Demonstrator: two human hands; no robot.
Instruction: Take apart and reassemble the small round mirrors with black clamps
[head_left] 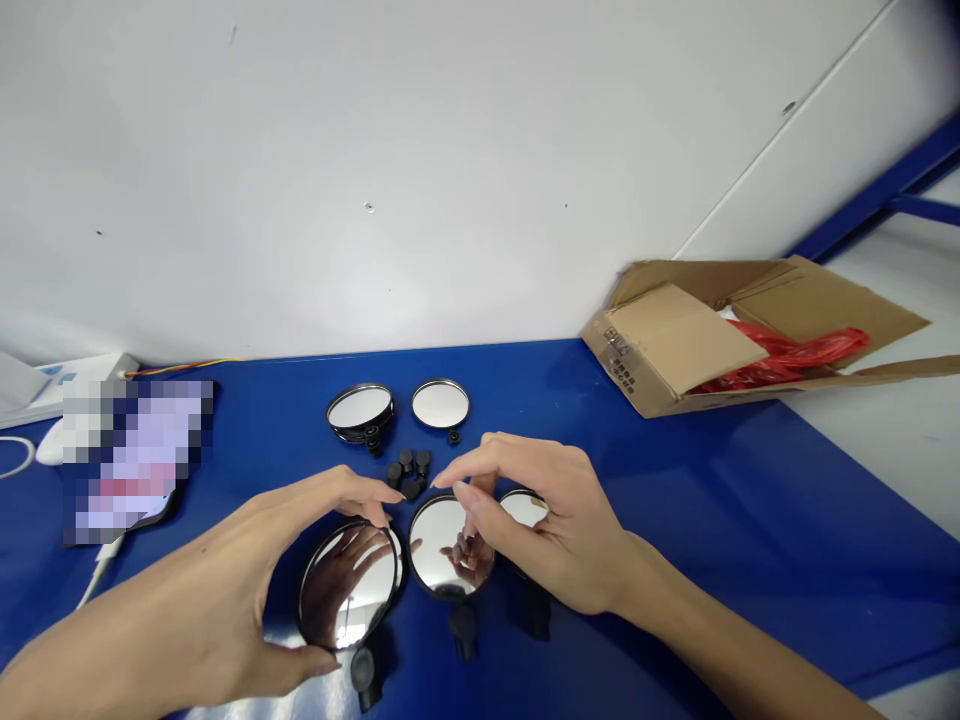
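Note:
A round black-rimmed mirror [349, 588] is held by its edge in my left hand [300, 560], thumb at the bottom and fingers at the top. It is slightly raised, and a black stem piece [365, 678] shows just below it. My right hand [540, 520] hovers over a middle mirror [442, 548], its fingers apart and nothing visible between them. Below that mirror is another black stem [463, 628]. A third mirror [524, 508] lies partly hidden behind my right hand. Small black pieces [410, 474] are clustered beyond the middle mirror.
Farther back are stacked round mirrors [361, 408] and a single mirror [440, 405]. A phone [139, 460] with a cable sits at the left. An open cardboard box [675, 340] holding red plastic [802, 352] stands at the right, near the white wall.

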